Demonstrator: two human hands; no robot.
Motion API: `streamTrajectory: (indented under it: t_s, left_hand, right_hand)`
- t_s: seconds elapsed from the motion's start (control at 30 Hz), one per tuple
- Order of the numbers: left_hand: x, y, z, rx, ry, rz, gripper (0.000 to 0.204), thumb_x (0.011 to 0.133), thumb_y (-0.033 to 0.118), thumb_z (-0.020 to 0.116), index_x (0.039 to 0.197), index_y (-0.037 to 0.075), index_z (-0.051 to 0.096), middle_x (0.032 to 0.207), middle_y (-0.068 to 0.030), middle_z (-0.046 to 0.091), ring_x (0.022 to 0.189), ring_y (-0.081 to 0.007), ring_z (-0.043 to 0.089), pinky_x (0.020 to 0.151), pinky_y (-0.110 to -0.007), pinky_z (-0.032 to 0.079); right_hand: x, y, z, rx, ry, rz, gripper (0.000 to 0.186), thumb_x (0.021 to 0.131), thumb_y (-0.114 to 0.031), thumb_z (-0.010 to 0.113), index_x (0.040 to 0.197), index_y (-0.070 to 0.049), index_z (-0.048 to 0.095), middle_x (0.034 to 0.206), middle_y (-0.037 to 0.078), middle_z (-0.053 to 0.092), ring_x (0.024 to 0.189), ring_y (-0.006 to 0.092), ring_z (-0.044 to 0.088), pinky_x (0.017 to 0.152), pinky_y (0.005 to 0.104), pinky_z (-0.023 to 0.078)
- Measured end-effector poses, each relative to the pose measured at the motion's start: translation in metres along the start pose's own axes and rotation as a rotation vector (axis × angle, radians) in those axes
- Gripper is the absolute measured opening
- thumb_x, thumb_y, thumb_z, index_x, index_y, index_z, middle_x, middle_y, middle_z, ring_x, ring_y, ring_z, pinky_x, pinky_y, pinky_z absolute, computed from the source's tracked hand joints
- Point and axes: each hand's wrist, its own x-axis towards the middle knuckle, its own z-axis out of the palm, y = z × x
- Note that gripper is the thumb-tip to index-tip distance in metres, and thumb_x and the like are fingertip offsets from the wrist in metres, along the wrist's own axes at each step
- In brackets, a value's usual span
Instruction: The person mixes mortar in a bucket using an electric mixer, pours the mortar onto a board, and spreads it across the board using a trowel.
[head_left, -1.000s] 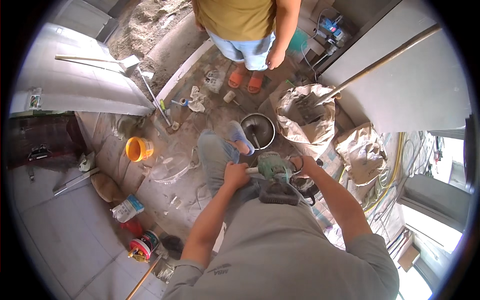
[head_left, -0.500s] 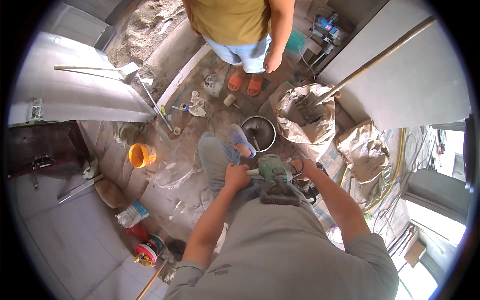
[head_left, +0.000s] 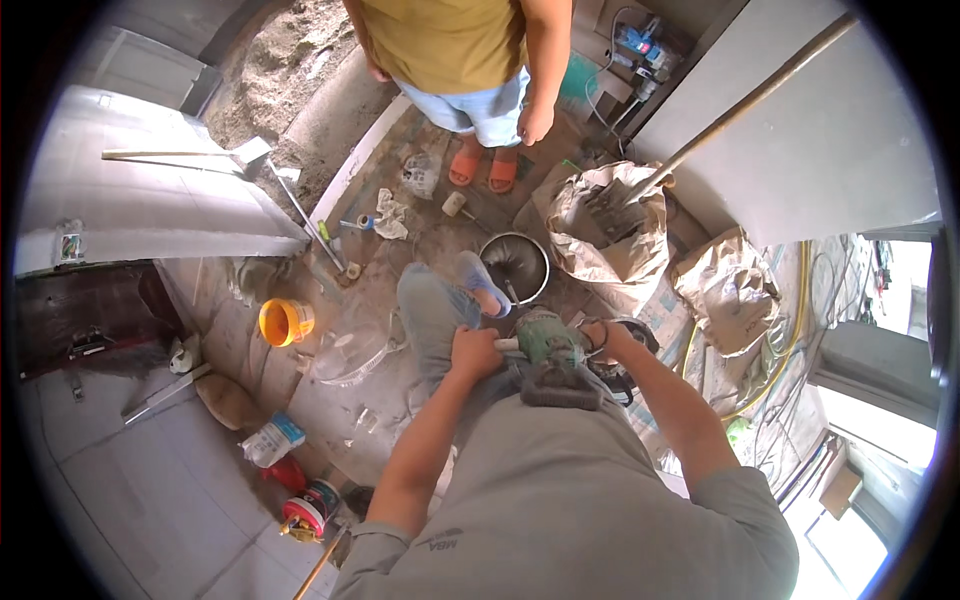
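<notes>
A green handheld power mixer (head_left: 548, 343) is held close in front of my belly. My left hand (head_left: 475, 353) is closed round its pale side handle. On the mixer's other side my right hand (head_left: 603, 340) is closed too, its grip partly hidden by the wrist and a dark band. The metal shaft (head_left: 512, 291) runs down into a round bucket (head_left: 547, 268) of wet grey-brown mix (head_left: 515, 266); its lower end is sunk out of sight. My foot in a blue slipper (head_left: 474, 272) is right by the bucket's left side.
Another person in orange slippers (head_left: 502, 170) stands beyond the bucket. An open paper sack (head_left: 610, 255) with a long-handled tool (head_left: 745, 105) stands right of it, another sack (head_left: 728, 290) farther right. A mallet (head_left: 456, 204), a yellow bucket (head_left: 285, 322) and a yellow hose (head_left: 803, 300) lie around.
The mixer's shaft shows less above the mix, and the mix surface has a swirled look. Both hands keep their hold. The whole view has shifted slightly.
</notes>
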Motion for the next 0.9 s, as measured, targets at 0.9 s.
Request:
streamTrajectory:
  t_s: [0.9]
  left_hand:
    - [0.000,0.010,0.015,-0.051,0.059,-0.029,0.019,0.068,0.021,0.066,0.084,0.012,0.071,0.083,-0.0146,0.071,0.086,-0.0317,0.069,0.093,-0.044,0.041]
  right_hand:
    - [0.007,0.034,0.020,0.016,-0.030,-0.003,0.067,0.065,-0.040,0.080,0.127,-0.028,0.060,0.111,0.014,0.069,0.102,0.0359,0.067,0.088,0.0431,0.054]
